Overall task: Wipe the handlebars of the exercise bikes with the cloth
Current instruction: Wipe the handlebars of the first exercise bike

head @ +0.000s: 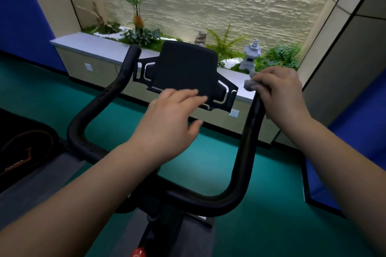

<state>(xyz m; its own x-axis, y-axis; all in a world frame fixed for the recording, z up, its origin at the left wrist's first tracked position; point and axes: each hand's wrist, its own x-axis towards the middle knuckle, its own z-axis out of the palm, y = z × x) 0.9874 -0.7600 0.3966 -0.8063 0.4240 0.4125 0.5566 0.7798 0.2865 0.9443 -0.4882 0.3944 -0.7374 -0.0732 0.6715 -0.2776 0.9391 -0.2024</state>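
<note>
A black U-shaped handlebar (244, 152) of an exercise bike fills the middle of the head view, with a black console holder (186, 67) between its two upright ends. My right hand (282, 94) grips the top of the right upright, with a grey cloth (249, 84) bunched under its fingers and wrapped on the bar end. My left hand (173, 119) hovers in the middle with fingers straight and relaxed, near the lower edge of the console holder, holding nothing. Whether it touches the holder is unclear.
A low white planter ledge (87, 46) with ferns and a small stone pagoda (251, 56) runs behind the bike. Green floor (271, 225) lies below. Blue panels (18, 12) stand left and right. Another dark machine (23, 148) sits at the left edge. A red knob (139, 253) shows at the bottom.
</note>
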